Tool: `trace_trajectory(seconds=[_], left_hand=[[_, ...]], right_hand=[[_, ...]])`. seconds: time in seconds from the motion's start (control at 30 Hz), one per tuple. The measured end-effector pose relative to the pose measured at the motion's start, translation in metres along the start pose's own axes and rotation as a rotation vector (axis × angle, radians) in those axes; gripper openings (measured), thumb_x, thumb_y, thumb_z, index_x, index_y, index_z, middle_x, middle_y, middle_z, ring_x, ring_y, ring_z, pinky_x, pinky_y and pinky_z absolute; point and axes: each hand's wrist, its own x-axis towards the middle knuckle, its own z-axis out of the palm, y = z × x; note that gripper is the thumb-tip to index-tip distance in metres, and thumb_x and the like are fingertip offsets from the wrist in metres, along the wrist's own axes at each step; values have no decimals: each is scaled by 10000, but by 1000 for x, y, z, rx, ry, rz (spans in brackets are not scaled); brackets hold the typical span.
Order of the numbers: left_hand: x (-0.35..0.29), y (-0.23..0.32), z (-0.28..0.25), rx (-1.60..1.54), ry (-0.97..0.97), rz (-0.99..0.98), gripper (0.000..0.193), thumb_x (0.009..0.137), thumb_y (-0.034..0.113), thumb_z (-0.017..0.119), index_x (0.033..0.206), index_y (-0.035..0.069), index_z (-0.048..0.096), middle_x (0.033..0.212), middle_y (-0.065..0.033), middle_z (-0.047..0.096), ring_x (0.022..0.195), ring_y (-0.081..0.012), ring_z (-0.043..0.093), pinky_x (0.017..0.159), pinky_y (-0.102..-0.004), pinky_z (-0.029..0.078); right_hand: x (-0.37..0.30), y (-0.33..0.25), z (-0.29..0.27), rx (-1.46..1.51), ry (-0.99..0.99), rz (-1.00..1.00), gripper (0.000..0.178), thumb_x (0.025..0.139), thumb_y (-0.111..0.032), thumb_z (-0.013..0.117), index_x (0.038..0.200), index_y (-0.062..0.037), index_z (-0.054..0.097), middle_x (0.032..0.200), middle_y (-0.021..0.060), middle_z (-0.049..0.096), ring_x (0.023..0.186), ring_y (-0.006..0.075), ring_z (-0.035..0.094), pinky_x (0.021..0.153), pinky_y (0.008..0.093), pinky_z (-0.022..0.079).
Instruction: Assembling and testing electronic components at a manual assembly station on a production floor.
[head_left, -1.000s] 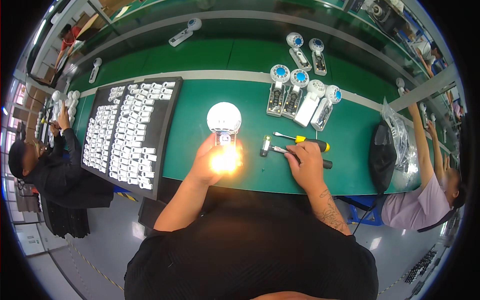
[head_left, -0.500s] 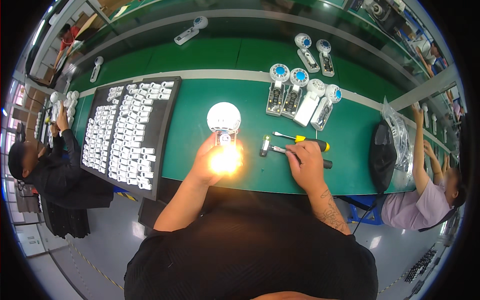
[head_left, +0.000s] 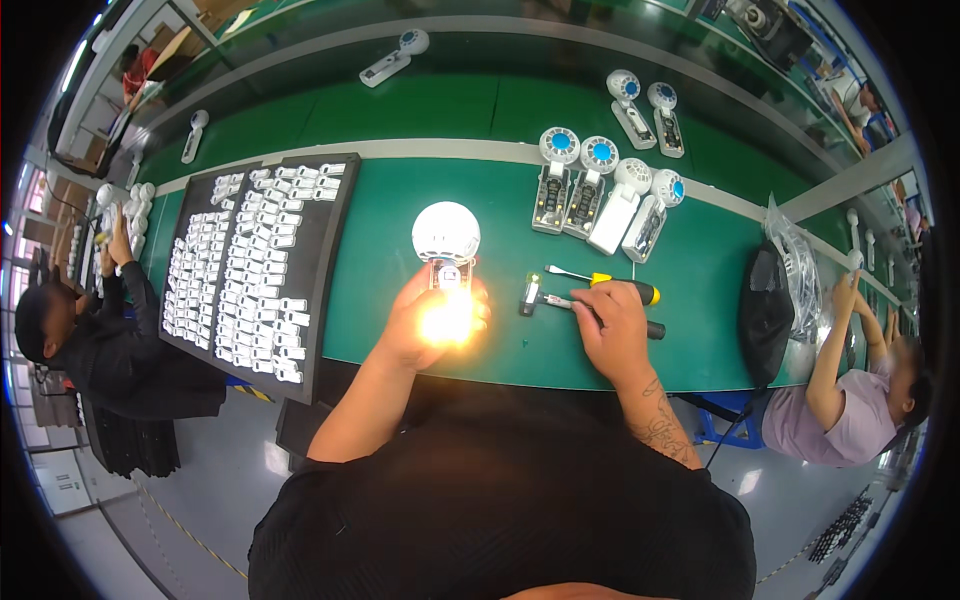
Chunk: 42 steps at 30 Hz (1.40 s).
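Clasped by the handle in left hand point(head_left: 403, 330), over green bench point(head_left: 700, 340): one white round-headed handheld fan point(head_left: 446, 230), bright glow at handle. Under curled fingers of right hand point(head_left: 610, 312): one hammer point(head_left: 530, 297); tightness of grip, cannot tell. Just beyond: yellow-and-black screwdriver point(head_left: 602, 278). Leftward: dark tray point(head_left: 320, 260), small white parts point(head_left: 243, 275). Farther: four similar fans point(head_left: 583, 207). Farthest: conveyor belt point(head_left: 450, 110), further fans point(head_left: 630, 112).

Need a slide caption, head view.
Left hand holding a white round-headed device, bright light glaring; right hand over a hammer on the green workbench.
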Motion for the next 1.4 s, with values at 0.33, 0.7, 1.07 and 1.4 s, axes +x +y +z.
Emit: trace_trajectory(seconds=[0.33, 0.7, 1.07, 1.4], left_hand=[[12, -9, 12, 22, -72, 2, 593, 997, 246, 588, 1497, -13, 401, 1365, -219, 555, 1253, -317, 606, 1005, -442, 541], [7, 5, 36, 735, -337, 133, 802, 974, 521, 644, 1551, 25, 392, 1627, -146, 312, 1471, -294, 373, 1147, -464, 384], [-28, 3, -37, 1286, -60, 258, 248, 883, 61, 644, 1124, 3, 655, 1195, -140, 636, 929, -206, 650, 806, -313, 536], [-21, -5, -38, 1405, -80, 440, 66, 851, 37, 656, 904, 6, 682, 938, -152, 693, 804, -229, 656, 712, -317, 524]], right_hand=[[12, -30, -6, 105, -68, 43, 263, 821, -107, 782, 1069, -33, 736, 1005, 126, 682, 991, 334, 629, 869, 431, 503], [109, 41, -60, 91, 271, 318, 527, 920, -182, 709, 1372, 17, 523, 1085, 279, 695, 981, 438, 703, 820, 454, 557], [197, 316, -135, -644, -130, 629, 499, 967, -369, 661, 1361, -69, 597, 1228, 231, 674, 1153, 407, 649, 960, 487, 539], [216, 314, -99, -564, 4, 719, 511, 923, -478, 629, 1021, 8, 753, 1130, 233, 735, 1071, 414, 706, 950, 478, 561]])
